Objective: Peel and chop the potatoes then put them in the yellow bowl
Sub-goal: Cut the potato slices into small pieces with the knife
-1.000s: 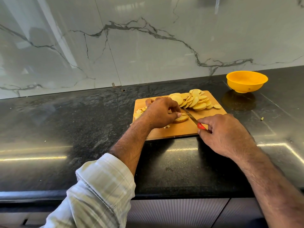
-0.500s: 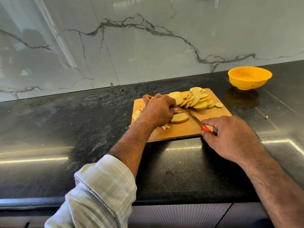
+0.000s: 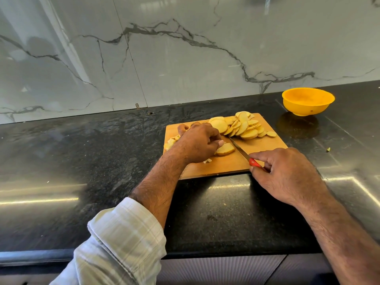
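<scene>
A wooden cutting board (image 3: 267, 147) lies on the black counter. My left hand (image 3: 197, 144) presses down on a potato piece (image 3: 225, 149) near the board's middle. My right hand (image 3: 285, 173) grips a red-handled knife (image 3: 241, 151), its blade lying flat just right of that piece. A heap of potato slices (image 3: 240, 126) covers the board's far right part. Small potato bits (image 3: 171, 141) sit at the board's left edge, partly hidden by my left hand. The yellow bowl (image 3: 308, 101) stands empty on the counter, beyond the board to the right.
The black stone counter (image 3: 82, 161) runs left to right, with a marble wall (image 3: 185, 48) behind it. A small scrap (image 3: 328, 149) lies on the counter right of the board. The counter's front edge is close to my body.
The knife has come off the potato piece and now lies flat beside it, drawn slightly toward me. My left hand stays on the piece. The camera shifted a little.
</scene>
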